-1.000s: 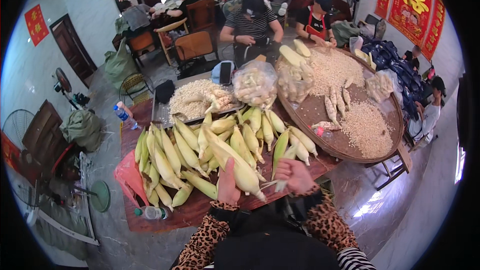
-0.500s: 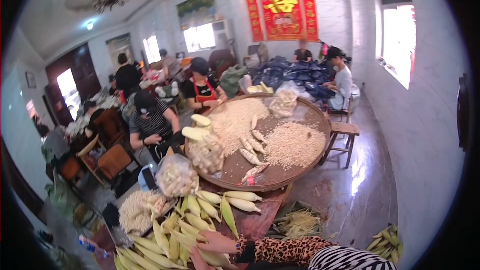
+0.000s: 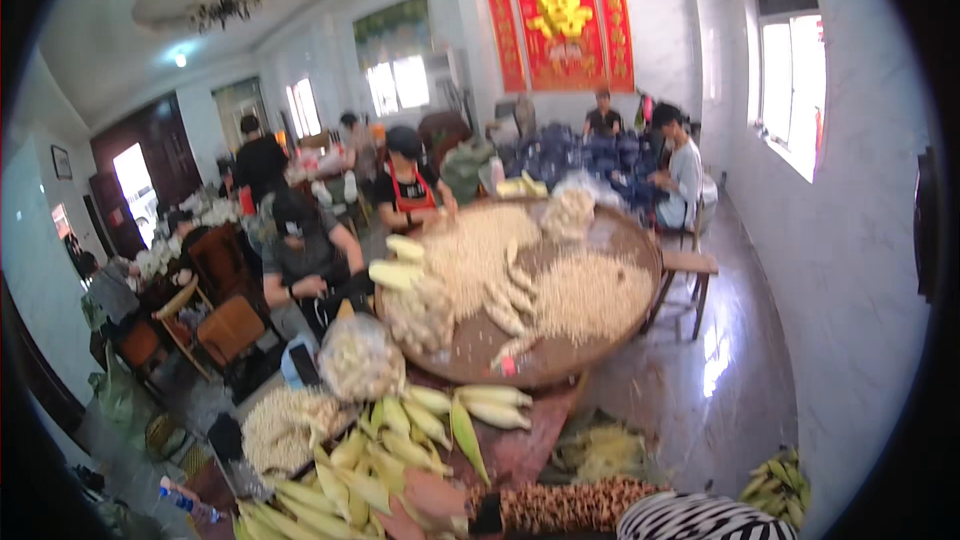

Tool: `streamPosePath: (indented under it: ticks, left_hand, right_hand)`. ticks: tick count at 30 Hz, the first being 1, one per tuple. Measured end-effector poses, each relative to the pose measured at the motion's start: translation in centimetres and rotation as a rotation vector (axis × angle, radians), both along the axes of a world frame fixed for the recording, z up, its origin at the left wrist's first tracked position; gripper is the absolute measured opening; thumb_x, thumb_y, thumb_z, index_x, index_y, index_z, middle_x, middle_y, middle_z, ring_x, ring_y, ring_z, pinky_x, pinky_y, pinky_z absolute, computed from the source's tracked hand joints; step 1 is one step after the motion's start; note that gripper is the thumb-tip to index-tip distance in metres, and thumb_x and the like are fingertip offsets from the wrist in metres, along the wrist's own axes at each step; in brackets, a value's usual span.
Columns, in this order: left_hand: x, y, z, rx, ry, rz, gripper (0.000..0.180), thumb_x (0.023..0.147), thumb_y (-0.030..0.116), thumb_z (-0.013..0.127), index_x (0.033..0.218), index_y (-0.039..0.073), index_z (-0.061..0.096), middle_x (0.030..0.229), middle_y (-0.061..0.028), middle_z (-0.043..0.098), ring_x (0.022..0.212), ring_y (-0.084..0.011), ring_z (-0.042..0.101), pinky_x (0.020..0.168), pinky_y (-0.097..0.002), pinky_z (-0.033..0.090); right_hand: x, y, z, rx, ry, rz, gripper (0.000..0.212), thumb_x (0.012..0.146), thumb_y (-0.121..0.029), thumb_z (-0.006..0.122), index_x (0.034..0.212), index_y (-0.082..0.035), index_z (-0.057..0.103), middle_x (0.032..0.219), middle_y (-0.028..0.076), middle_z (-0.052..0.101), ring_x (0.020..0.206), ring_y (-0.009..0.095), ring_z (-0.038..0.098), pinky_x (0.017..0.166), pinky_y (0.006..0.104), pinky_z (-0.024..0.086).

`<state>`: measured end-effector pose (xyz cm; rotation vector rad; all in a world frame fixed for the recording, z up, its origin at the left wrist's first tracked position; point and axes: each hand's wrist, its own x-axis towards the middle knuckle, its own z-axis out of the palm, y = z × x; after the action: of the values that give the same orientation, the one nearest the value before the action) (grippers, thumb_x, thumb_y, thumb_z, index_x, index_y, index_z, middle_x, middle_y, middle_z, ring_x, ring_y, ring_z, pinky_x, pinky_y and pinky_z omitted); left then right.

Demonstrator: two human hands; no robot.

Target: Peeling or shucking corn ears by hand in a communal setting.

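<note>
Fingers (image 3: 418, 485) of the right hand (image 3: 438, 500) and left hand (image 3: 399, 521) blur over corn ears (image 3: 345, 493), their grip impossible to tell; three red panels (image 3: 567, 58) bear yellow writing, one phone (image 3: 303, 365) lies beyond.

We see the tabletop (image 3: 532, 432) cut off before its near edge, the left hand (image 3: 402, 522) too; the right hand (image 3: 436, 498) is blurred, its grip probably hidden.

You have a chandelier (image 3: 225, 8), upper left | red wall hanging (image 3: 563, 30), upper centre | bright window (image 3: 793, 85), upper right
</note>
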<state>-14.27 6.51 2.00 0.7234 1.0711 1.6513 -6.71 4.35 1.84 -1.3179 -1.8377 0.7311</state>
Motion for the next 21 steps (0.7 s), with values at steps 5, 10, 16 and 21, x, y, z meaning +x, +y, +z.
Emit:
streamPosePath:
  ticks: [5,10,16,21]
  left_hand:
    - [-3.0,-4.2,-1.3,-0.169,-0.044,0.064,0.063,0.089,0.032,0.049,0.136,0.001,0.021,0.130,-0.0168,0.037,0.108,-0.0261,0.047,0.090,-0.0351,0.043]
    - [-7.6,-3.3,-2.8,-0.188,-0.359,0.028,0.051,0.089,0.040,0.048,0.127,0.009,0.034,0.109,-0.0104,0.052,0.091,-0.0247,0.056,0.074,-0.0402,0.051]
    - [-13.5,-1.7,-6.0,-0.236,-0.420,0.050,0.058,0.089,0.044,0.047,0.130,0.006,0.029,0.107,-0.0125,0.051,0.091,-0.0248,0.056,0.079,-0.0383,0.049]
    - [-10.8,-2.1,-4.5,-0.244,-0.415,-0.085,0.059,0.091,0.039,0.047,0.131,0.001,0.025,0.116,-0.0121,0.048,0.104,-0.0201,0.049,0.088,-0.0321,0.043]
  right_hand:
    - [0.9,3.0,-1.5,-0.347,0.588,-0.213,0.024,0.086,-0.020,0.044,0.084,0.003,0.050,0.075,0.017,0.057,0.069,0.029,0.056,0.063,0.0370,0.043]
    - [0.7,1.4,2.5,-1.108,1.383,-0.129,0.026,0.088,-0.013,0.040,0.064,-0.015,0.031,0.058,-0.004,0.027,0.049,0.009,0.027,0.044,0.0231,0.025]
    - [7.9,-0.3,3.2,-1.012,1.733,-0.194,0.021,0.089,-0.014,0.042,0.068,-0.009,0.040,0.055,-0.005,0.029,0.044,0.005,0.027,0.040,0.0204,0.023]
    - [0.6,2.3,3.7,-0.857,0.980,-0.042,0.015,0.084,-0.018,0.059,0.091,-0.007,0.052,0.066,-0.005,0.045,0.047,0.002,0.032,0.041,0.0178,0.024]
